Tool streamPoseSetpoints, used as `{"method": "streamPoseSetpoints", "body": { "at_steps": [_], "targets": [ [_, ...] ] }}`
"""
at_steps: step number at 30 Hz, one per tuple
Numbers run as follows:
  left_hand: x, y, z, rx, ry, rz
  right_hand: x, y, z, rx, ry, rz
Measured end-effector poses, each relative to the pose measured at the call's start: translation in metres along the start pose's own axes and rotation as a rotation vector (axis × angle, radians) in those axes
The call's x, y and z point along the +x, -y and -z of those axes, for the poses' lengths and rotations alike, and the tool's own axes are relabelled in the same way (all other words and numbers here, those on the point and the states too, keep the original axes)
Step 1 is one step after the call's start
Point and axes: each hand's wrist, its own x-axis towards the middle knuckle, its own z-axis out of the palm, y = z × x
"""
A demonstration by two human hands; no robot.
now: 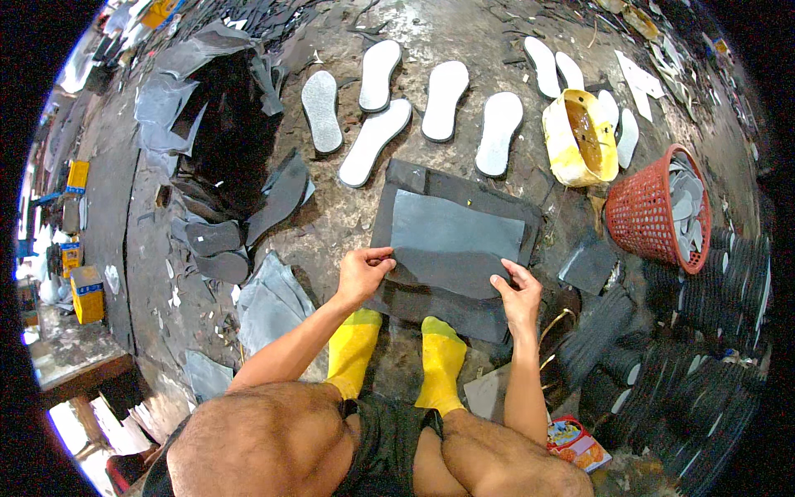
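A dark sole-shaped piece [454, 271] stretches between my two hands, lying over the near part of a grey sheet [451, 219]. My left hand [364, 272] pinches its left end between thumb and fingers. At the other end, my right hand [517, 291] grips the edge with thumb and forefinger. Beneath the sheet, a black mat [524, 207] rests on the floor just beyond my yellow-socked feet. White-topped soles [445, 99] lie spread on the floor past the mat.
A yellow container of brown liquid [559, 145] and a red basket of grey scraps [638, 215] stand at the right. Stacks of black soles [704, 364] fill the near right. Grey sheets [269, 302] and dark soles [219, 240] lie at the left.
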Motion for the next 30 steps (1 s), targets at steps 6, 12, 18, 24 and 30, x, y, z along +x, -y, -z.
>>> {"method": "streamPoseSetpoints", "body": {
  "at_steps": [6,12,18,24,30],
  "targets": [
    [0.0,-0.022,-0.013,0.5,0.176,-0.774,0.001,0.006,-0.003,-0.023,-0.023,0.016],
    [0.017,-0.026,-0.035,0.534,0.36,-1.013,-0.022,0.035,-0.014,-0.735,-0.343,0.377],
    [0.021,-0.049,-0.004,0.498,0.462,-0.944,-0.044,0.039,0.007,-0.192,-0.588,0.072],
    [0.023,-0.06,0.035,-0.672,0.698,0.259,-0.06,0.078,-0.01,0.568,-0.256,-0.26],
    [0.007,-0.03,0.004,-1.054,0.718,0.376,-0.06,0.111,-0.068,0.351,0.075,-0.051]
  ]
}}
